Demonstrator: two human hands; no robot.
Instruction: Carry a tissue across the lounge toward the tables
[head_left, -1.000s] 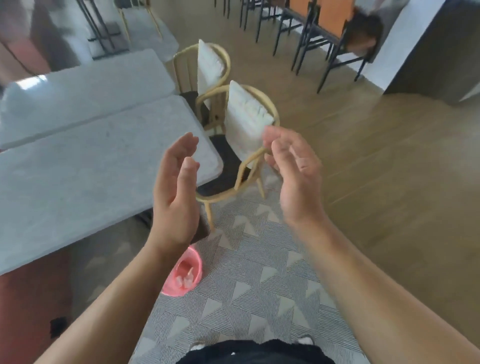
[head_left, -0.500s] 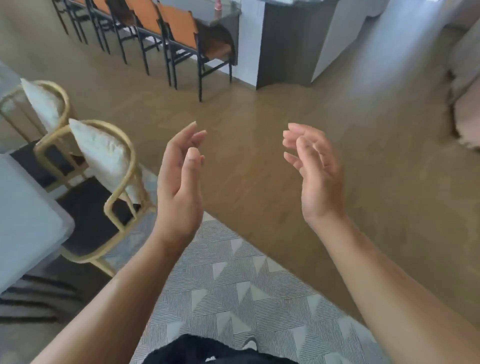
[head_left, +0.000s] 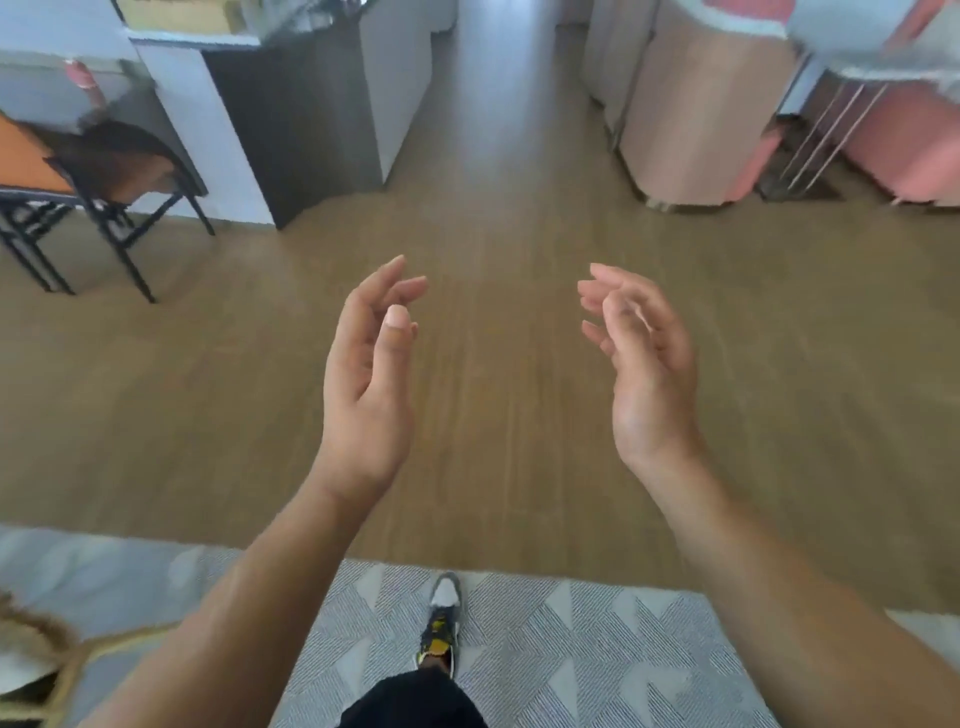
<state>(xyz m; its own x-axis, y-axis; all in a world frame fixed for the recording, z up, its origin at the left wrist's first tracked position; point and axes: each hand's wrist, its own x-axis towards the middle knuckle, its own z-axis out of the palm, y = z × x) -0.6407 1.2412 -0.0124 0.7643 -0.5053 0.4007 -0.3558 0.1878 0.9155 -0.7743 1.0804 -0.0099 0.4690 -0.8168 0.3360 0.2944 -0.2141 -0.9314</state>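
My left hand (head_left: 366, 379) and my right hand (head_left: 644, 364) are raised in front of me over the wooden floor (head_left: 493, 364), palms turned toward each other. Their fingers are relaxed and slightly bent, and neither hand holds or touches anything. A gap of bare floor separates the two hands. Below them my shoe (head_left: 441, 618) stands on a grey patterned rug (head_left: 597, 649).
A black-framed chair with an orange seat (head_left: 78, 176) stands at the left. Behind it is a dark and white counter block (head_left: 291, 114). Beige and pink rounded furniture (head_left: 691, 104) sits at the back right. A rattan chair edge (head_left: 47, 660) shows at the bottom left.
The view has swung right, away from the grey table and rattan chairs, toward the open floor and counter. Both hands stay raised and hold nothing, now a little farther apart.
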